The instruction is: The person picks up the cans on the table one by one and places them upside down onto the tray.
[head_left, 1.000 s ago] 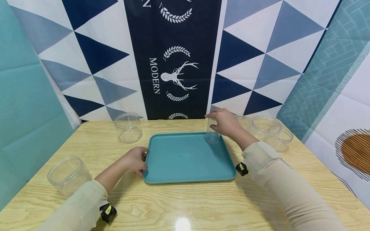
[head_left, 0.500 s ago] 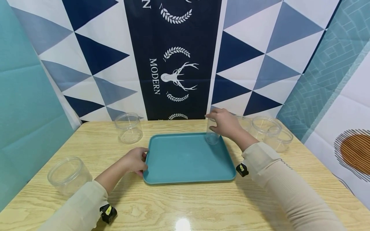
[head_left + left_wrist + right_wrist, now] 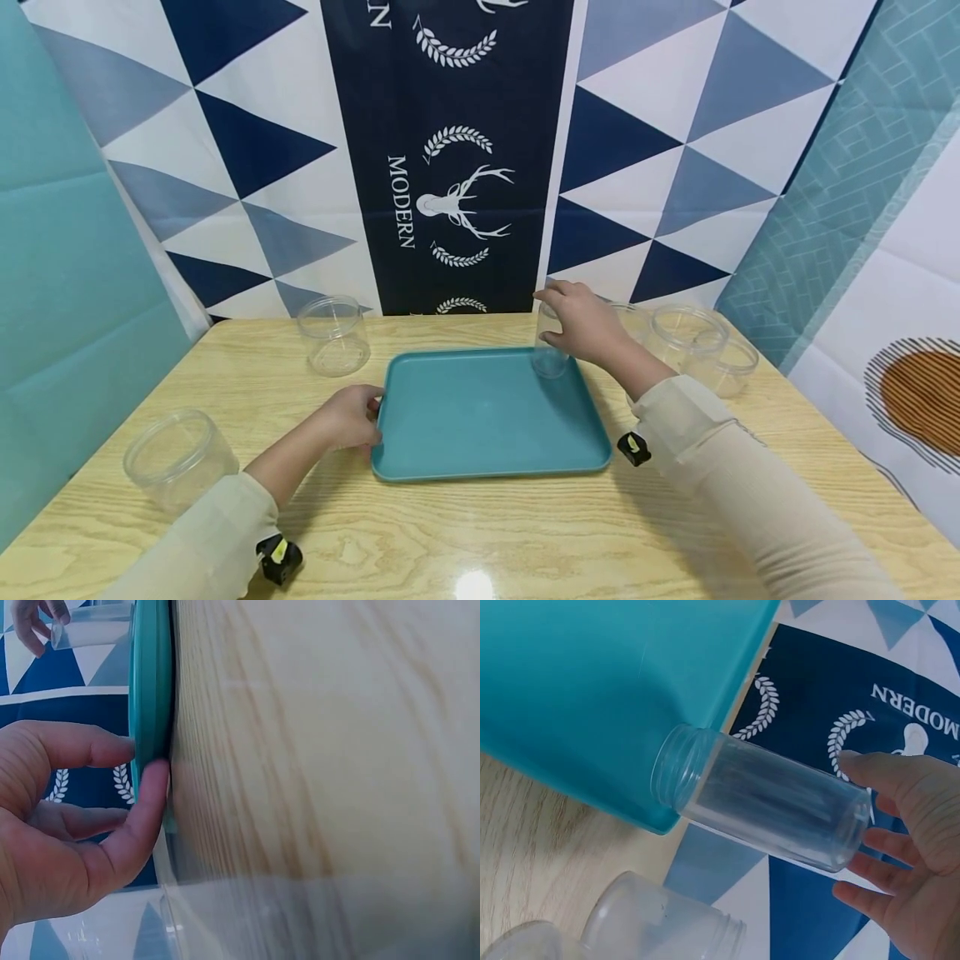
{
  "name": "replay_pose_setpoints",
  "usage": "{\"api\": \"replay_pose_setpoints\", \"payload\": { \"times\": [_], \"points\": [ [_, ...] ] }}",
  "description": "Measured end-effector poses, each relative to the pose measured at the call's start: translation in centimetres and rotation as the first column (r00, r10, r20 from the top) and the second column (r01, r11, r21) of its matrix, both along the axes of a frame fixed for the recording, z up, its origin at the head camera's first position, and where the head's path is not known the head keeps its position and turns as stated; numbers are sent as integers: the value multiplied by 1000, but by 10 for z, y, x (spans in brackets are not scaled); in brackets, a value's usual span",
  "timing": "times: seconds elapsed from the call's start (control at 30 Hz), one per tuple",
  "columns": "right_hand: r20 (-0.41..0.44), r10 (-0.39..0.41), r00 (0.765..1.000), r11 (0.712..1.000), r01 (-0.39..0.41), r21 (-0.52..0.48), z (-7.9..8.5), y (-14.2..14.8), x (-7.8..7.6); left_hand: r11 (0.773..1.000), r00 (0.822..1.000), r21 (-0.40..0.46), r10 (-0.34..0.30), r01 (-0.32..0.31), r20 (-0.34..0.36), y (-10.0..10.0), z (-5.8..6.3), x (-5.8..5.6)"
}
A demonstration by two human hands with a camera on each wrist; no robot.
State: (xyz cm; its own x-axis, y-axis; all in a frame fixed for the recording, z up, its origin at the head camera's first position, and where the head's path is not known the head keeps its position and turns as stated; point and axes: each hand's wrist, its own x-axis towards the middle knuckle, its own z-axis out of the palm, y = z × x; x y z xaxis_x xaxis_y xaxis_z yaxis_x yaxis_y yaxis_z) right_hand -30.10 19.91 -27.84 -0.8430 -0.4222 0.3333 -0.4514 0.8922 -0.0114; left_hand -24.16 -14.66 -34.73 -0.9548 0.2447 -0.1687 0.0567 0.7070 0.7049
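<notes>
A teal tray lies on the table. At its left edge my left hand pinches the rim, thumb low and fingers above, as the left wrist view shows with the tray rim between them. My right hand is around the upper end of a slim clear plastic jar. This jar stands upside down, its threaded neck on the tray's far right corner. In the right wrist view the thumb is at one side of the jar's base and the fingers at the other.
Two wide clear jars stand left of the tray, one at the back and one nearer. Several clear jars cluster behind the right forearm. Patterned cloth hangs at the table's far edge.
The head view has tilted up very slightly. Both hands, the tray and the slim jar keep nearly the same places.
</notes>
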Motion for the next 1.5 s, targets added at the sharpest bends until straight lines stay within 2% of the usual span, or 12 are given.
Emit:
{"api": "replay_pose_setpoints", "payload": {
  "times": [0.13,0.27,0.47,0.67,0.73,0.9,1.07,1.37,1.5],
  "points": [
    [-33,16,999,1000,-16,2,3,2,7,995,994,-99,-16,5,-108,2,4,0],
    [-72,51,996,999,-51,-4,5,6,13,992,980,-124,-30,6,-195,5,6,1],
    [-114,108,988,994,-110,-11,6,15,22,985,930,-167,-98,40,-354,12,7,3],
    [-118,145,982,989,-146,0,14,20,38,987,890,-154,-107,43,-442,21,9,7],
    [-106,150,983,989,-150,7,17,22,43,989,874,-137,-120,62,-471,25,11,9],
    [-73,195,978,981,-195,5,23,31,54,985,840,-112,-173,135,-515,35,12,12],
    [-37,204,978,979,-204,-3,29,41,64,976,817,-96,-215,194,-534,49,12,14],
    [17,150,989,989,-150,-5,45,57,80,971,807,-60,-225,231,-545,77,17,19],
    [50,118,992,993,-118,12,51,65,84,969,817,-49,-231,242,-528,88,20,21]
  ]
}}
